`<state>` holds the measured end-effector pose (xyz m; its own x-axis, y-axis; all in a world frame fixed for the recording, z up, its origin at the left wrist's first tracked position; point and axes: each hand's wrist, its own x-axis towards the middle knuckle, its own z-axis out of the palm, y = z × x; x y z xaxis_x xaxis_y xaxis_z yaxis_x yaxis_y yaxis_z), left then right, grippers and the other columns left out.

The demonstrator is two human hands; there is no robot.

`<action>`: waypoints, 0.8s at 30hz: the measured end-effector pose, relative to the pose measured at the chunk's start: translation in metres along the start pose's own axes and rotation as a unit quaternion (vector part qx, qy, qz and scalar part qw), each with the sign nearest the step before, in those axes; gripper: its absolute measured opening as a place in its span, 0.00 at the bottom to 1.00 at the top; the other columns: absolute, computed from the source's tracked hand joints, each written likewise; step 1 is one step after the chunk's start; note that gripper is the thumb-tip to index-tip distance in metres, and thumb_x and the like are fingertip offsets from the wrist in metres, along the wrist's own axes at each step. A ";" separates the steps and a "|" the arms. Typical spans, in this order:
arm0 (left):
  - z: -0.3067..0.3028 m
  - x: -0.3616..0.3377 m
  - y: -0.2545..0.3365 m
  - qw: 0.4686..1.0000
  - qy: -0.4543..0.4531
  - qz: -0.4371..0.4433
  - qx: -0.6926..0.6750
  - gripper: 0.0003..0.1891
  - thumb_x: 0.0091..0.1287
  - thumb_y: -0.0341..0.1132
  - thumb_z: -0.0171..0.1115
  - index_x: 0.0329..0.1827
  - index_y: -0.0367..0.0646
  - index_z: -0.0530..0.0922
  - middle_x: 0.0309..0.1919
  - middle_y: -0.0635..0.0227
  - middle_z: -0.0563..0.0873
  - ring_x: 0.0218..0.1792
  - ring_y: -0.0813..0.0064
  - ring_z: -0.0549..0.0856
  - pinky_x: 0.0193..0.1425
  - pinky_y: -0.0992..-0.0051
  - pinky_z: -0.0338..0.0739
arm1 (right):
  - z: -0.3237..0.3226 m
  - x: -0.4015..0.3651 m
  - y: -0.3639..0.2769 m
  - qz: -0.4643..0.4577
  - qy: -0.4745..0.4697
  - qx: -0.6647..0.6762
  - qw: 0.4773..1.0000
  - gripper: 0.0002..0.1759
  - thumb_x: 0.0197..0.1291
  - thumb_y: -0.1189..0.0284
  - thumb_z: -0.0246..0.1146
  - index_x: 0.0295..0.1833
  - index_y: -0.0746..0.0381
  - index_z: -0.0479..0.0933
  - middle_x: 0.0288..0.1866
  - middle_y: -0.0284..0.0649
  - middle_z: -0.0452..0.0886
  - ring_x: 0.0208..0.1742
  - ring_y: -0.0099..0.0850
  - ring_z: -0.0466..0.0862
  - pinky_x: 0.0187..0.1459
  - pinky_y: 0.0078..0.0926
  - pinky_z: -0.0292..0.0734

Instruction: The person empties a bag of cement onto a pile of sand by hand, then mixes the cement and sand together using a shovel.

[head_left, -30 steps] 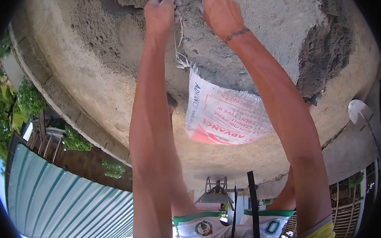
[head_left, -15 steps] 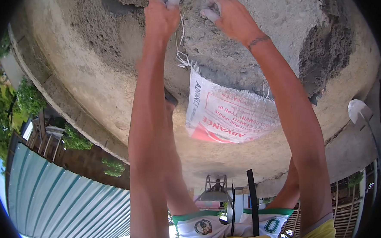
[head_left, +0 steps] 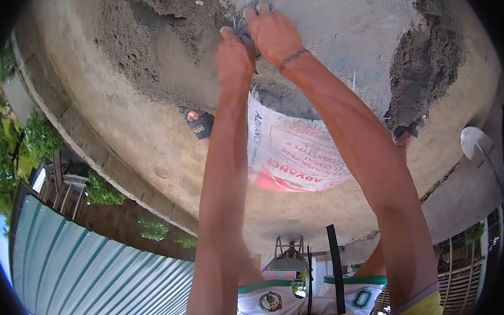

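Observation:
The view is upside down, with my arms reaching from the bottom edge up to the ground. A white woven cement sack (head_left: 297,155) with red print lies on the concrete between my feet. Its frayed open edge points toward a heap of grey cement powder (head_left: 315,51). My left hand (head_left: 234,51) is closed in a fist just beyond that edge, where the sack's white string was. The string itself is hidden. My right hand (head_left: 273,32) presses against the left with dusty fingers curled over the powder. What it grips is hidden.
My left foot in a dark sandal (head_left: 200,125) and my right foot (head_left: 407,131) stand on either side of the sack. A darker sand heap (head_left: 424,68) lies to the right, with a shovel blade (head_left: 474,141) near it. A concrete curb (head_left: 92,160) and a green metal roof (head_left: 92,268) are on the left.
Both hands came together and moved closer to the sack's frayed edge. The loose string hanging from my left hand is no longer visible. My left foot has come into view.

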<state>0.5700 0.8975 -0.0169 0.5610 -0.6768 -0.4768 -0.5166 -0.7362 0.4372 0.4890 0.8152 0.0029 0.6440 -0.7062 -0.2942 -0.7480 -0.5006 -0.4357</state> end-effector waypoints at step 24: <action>-0.025 -0.115 0.209 0.975 -0.164 0.074 -0.132 0.22 0.70 0.38 0.55 0.63 0.35 0.69 0.57 0.44 0.77 0.60 0.48 0.75 0.64 0.56 0.68 | -0.109 -0.121 0.218 0.324 0.103 0.894 0.291 0.16 0.69 0.63 0.49 0.46 0.64 0.75 0.41 0.41 0.80 0.43 0.36 0.81 0.38 0.34 0.77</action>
<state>0.4136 0.8217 0.1479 0.2332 -0.7703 -0.5936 -0.3673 -0.6349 0.6797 0.2307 0.7376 0.0360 0.2992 -0.4703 -0.8302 0.6969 0.7020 -0.1465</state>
